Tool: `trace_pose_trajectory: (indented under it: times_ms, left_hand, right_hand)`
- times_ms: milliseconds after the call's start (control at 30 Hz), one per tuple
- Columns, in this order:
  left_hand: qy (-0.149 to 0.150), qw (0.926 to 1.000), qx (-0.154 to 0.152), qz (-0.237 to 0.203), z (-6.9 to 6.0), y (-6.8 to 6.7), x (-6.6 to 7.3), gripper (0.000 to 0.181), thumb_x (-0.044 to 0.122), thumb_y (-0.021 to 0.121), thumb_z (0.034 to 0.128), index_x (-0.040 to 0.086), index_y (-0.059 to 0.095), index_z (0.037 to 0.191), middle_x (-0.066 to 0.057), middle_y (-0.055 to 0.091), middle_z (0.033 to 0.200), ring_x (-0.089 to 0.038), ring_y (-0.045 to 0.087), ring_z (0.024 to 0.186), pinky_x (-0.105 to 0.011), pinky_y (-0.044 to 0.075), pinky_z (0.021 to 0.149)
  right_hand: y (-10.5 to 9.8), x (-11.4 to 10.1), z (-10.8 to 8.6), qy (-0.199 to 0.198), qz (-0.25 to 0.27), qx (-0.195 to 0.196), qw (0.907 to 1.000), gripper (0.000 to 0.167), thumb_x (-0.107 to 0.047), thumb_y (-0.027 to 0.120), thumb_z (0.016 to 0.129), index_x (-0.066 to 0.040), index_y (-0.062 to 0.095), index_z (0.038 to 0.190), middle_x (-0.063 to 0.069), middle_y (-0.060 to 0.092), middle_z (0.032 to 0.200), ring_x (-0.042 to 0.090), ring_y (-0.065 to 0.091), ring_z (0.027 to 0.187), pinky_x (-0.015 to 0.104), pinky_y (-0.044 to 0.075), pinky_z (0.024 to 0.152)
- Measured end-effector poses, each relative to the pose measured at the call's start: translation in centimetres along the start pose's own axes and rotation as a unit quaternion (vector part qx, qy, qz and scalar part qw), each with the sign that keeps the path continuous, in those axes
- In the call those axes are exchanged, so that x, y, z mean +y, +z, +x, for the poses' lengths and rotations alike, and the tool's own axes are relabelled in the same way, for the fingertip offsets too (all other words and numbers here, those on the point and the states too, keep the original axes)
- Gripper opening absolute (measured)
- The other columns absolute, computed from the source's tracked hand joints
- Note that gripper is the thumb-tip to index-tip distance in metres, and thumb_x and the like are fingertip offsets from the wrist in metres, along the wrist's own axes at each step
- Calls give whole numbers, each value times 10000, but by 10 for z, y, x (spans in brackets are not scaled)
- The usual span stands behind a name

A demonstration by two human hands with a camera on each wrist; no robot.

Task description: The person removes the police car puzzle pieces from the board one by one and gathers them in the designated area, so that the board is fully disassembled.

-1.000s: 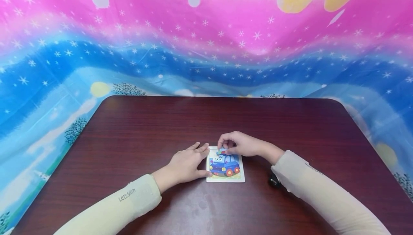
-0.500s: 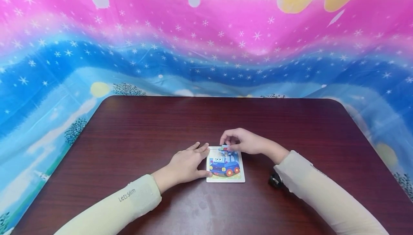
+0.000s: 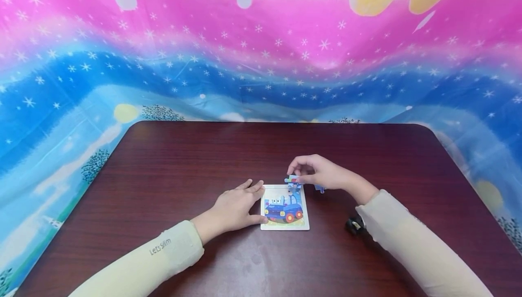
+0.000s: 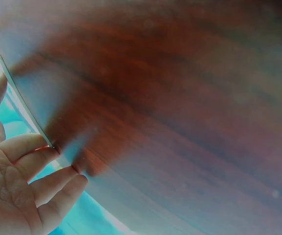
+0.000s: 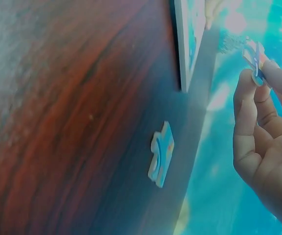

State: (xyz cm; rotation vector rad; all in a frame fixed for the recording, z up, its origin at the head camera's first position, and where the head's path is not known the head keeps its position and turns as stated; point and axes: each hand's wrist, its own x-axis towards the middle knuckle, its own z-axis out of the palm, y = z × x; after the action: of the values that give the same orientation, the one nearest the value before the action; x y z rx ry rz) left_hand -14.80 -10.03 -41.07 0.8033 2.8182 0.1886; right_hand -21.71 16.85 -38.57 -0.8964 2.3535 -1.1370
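Note:
A small white-framed jigsaw board point(image 3: 285, 228) with a blue cartoon car picture lies on the table. My left hand point(image 3: 232, 208) rests at its left side, fingers spread, thumb and fingertips touching the edge. Above the board's upper right corner, my right hand point(image 3: 322, 170) pinches a jigsaw piece point(image 3: 292, 182) between thumb and fingers. The right wrist view shows this piece point(image 5: 254, 61) tilted nearly edge-on, off the table. A second jigsaw piece point(image 5: 162, 154) lies on the table just right of the board; in the head view my right hand partly covers it.
The dark red wooden table point(image 3: 204, 156) has rounded far corners. A printed pink and blue cloth point(image 3: 261, 61) hangs behind and beside it. A small black object point(image 3: 354, 225) sits at the right sleeve's cuff.
My right hand has lifted the pinched jigsaw piece off the board's top area and moved it up and right. The second piece now shows beneath that hand. My left hand stays put.

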Motion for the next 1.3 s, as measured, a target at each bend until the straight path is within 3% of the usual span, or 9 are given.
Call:
trace_pose_trajectory:
  times_ms: [333,567,767,1300]
  left_hand:
    - [21,10000,37,46,0,1,-1,801,603,690,842,146,501,1472,12,408,1580,-264,383,1470,-523,542,921]
    - [42,10000,18,17,-1,1,0,805,600,689,845,139,495,1475,4,404,1581,-271,380,1470,-506,539,938]
    - [58,10000,47,10,-1,0,0,800,597,692,843,137,503,1469,-3,415,1575,-273,388,1465,-505,539,940]
    - [33,10000,0,-45,-1,-1,0,803,598,693,842,143,499,1473,3,406,1580,-269,378,1472,-527,540,925]
  right_hand:
    - [-15,10,-20,48,18,348,9994,162,-33,646,941,-65,675,1097,44,589,864,143,564,716,258,487,639]
    - [-24,17,-32,92,-49,695,9975,154,-34,649,940,-88,689,1078,52,629,898,205,611,780,255,512,701]
    - [-32,25,-43,112,-27,933,9956,156,-38,651,940,-71,688,1088,65,609,925,135,575,794,244,497,700]
    - [-49,43,-69,181,-43,1205,9925,142,-34,669,926,-81,707,1054,121,614,911,127,564,764,247,484,651]
